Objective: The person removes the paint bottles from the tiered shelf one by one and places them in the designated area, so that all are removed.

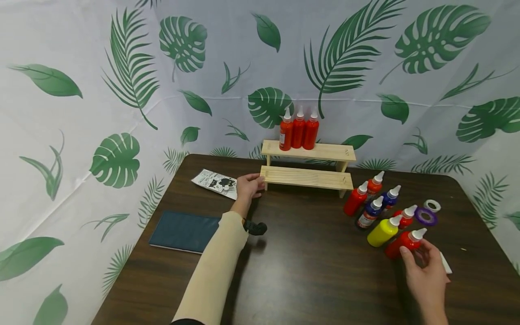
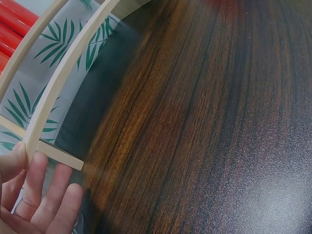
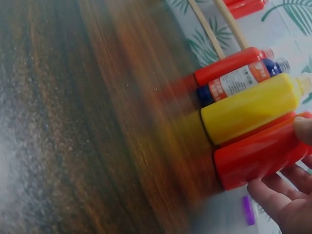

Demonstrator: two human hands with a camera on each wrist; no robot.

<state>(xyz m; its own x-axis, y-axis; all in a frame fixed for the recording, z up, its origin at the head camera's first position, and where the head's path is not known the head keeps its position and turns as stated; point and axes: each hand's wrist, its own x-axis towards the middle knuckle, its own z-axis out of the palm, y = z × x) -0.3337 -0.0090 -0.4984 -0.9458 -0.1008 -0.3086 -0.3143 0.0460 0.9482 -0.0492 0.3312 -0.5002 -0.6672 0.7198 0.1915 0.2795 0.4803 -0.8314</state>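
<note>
At the left end of a two-tier wooden shelf (image 1: 304, 176), my left hand (image 1: 248, 187) pinches the lower board. The left wrist view shows the thumb on the board (image 2: 53, 97) and the fingers beneath it, beside a short leg (image 2: 61, 155). My right hand (image 1: 426, 277) grips a red paint bottle (image 1: 400, 246) with a white nozzle cap, thumb on one side and fingers on the other. Next to that bottle stands a yellow paint bottle (image 3: 251, 109). On the upper tier, three red bottles (image 1: 298, 133) stand together at the left.
Between shelf and right hand stand more red bottles (image 1: 355, 201) and two dark blue bottles (image 1: 369, 215). Purple tape (image 1: 426, 216) and a white roll (image 1: 432, 206) lie behind. A dark blue folder (image 1: 183, 231) and a printed sheet (image 1: 213, 181) lie at left. Leaf-patterned cloth (image 1: 227, 122) hangs behind the table.
</note>
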